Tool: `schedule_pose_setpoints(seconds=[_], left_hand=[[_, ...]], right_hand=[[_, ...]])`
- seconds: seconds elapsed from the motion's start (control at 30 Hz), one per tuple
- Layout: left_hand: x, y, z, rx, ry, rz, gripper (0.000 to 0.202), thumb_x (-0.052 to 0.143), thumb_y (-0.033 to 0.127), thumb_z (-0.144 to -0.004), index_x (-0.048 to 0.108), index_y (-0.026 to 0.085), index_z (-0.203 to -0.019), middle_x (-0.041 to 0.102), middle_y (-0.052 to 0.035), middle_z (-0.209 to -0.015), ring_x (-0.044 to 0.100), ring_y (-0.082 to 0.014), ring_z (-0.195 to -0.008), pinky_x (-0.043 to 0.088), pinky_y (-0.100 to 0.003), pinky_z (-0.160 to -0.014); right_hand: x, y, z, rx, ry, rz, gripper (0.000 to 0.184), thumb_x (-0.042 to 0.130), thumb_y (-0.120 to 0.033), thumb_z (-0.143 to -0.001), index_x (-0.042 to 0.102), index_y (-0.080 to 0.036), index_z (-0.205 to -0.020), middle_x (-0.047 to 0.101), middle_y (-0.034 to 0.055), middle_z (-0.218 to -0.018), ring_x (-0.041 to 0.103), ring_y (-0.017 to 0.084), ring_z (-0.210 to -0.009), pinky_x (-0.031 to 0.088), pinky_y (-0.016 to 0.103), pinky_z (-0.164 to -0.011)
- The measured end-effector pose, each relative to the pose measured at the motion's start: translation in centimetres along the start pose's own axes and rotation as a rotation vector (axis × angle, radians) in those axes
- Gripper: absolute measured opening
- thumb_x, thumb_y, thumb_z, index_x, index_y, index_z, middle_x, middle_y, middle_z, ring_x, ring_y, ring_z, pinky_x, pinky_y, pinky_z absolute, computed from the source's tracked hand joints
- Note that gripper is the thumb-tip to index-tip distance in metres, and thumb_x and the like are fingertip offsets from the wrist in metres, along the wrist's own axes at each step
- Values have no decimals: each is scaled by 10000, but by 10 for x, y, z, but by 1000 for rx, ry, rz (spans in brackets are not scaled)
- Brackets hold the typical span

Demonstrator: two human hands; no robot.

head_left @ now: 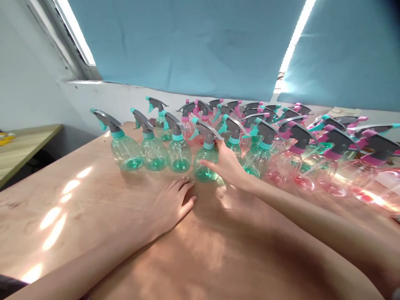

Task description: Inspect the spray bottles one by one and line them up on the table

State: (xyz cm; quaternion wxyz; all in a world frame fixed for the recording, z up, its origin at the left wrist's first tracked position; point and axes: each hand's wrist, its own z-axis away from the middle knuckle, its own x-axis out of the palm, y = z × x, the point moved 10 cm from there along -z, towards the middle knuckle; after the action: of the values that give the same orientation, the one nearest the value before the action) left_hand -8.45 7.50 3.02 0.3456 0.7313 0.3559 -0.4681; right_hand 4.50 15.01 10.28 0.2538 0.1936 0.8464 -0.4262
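Visibly, the right grip point(229, 166) wraps a green spray bottle point(204, 155) from its right side, thumb across the front and fingers near the turquoise collar; whether the base touches the wood is hard to tell. The left grip point(173, 202) lies palm down, fingers relaxed and thumb apart, just in front and left of that bottle. Out from the left grip, the tabletop point(103, 196) stretches well leftward to a slanting edge, its smooth, grained wood dotted with sunlit patches. Three green bottles point(154, 154) stand upright beyond the left grip, slightly apart. Right of the right grip, green and pink bottles point(300, 166) crowd together with narrow gaps. Their bodies are rounded, see-through plastic, holding thin tubes under dark grey trigger heads with turquoise or pink nozzles. Beyond both grips hangs a lightly creased blue curtain point(187, 46).
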Motion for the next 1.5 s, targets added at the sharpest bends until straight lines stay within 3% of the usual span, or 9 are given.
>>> schedule_pose_setpoints(seconds=[0.27, 0.53, 0.8, 0.97, 1.07, 1.13, 1.23, 1.37, 1.5], left_hand=[[6, -4, -9, 21, -10, 23, 327, 487, 322, -976, 559, 160, -1251, 613, -109, -1246, 534, -293, -1191, 432, -425, -997], [9, -7, -6, 12, 10, 42, 320, 487, 322, -974, 553, 181, -1255, 598, -107, -1273, 531, -292, -1204, 428, -457, -1023], [6, -6, -8, 5, 11, 53, 313, 505, 317, -966, 560, 196, -1250, 595, -107, -1283, 540, -287, -1202, 438, -453, -1022], [9, -3, -14, 21, 6, 66, 317, 494, 328, -973, 559, 199, -1256, 592, -104, -1288, 530, -293, -1210, 442, -464, -1018], [15, -3, -17, 26, -4, 70, 325, 475, 341, -983, 554, 193, -1261, 590, -109, -1280, 531, -294, -1202, 447, -461, -1006], [17, -3, -19, 33, 0, 77, 328, 472, 348, -982, 558, 197, -1260, 591, -108, -1275, 526, -299, -1207, 442, -461, -1010], [18, -4, -20, 32, 6, 82, 332, 474, 360, -980, 562, 203, -1259, 588, -104, -1278, 520, -302, -1218, 439, -458, -1015], [18, -5, -19, 13, -8, 83, 340, 461, 389, -992, 551, 218, -1271, 581, -97, -1290, 520, -294, -1221, 435, -454, -1018], [17, -5, -20, 3, -3, 104, 325, 446, 389, -992, 560, 214, -1241, 592, -100, -1267, 525, -295, -1211, 442, -453, -1007]], right_hand=[[6, 3, -13, 25, -25, -32, 496, 660, -307, -801, 402, -176, -1204, 605, 136, -1180, 600, 295, -1054, 467, 415, -853], [11, 10, -24, 51, -44, -38, 532, 626, -304, -799, 381, -153, -1247, 607, 140, -1162, 602, 283, -993, 467, 407, -798], [9, 7, -23, 60, -51, -29, 606, 629, -269, -824, 357, -109, -1341, 572, 190, -1300, 575, 307, -1161, 475, 452, -920], [-20, -1, 2, 103, -70, 138, 542, 660, -279, -831, 482, -161, -1330, 555, 156, -1390, 536, 319, -1266, 466, 473, -991], [-48, -12, 14, 84, -108, 187, 237, 598, -321, -892, 663, -202, -1086, 748, 68, -1048, 711, 250, -925, 548, 385, -775], [-85, -22, 13, 41, 64, 347, 178, 620, -328, -880, 696, -211, -990, 762, 44, -891, 710, 225, -748, 517, 357, -665], [-119, -32, -1, -10, 194, 508, 220, 606, -343, -887, 691, -202, -1033, 758, 58, -918, 690, 224, -719, 488, 373, -682], [-120, -22, -29, 35, 157, 610, 285, 623, -365, -856, 671, -204, -1087, 746, 80, -974, 681, 287, -811, 475, 416, -700], [-102, -10, -48, 77, 110, 707, 361, 641, -416, -825, 671, -173, -1091, 692, 95, -733, 660, 335, -770, 464, 438, -646]])
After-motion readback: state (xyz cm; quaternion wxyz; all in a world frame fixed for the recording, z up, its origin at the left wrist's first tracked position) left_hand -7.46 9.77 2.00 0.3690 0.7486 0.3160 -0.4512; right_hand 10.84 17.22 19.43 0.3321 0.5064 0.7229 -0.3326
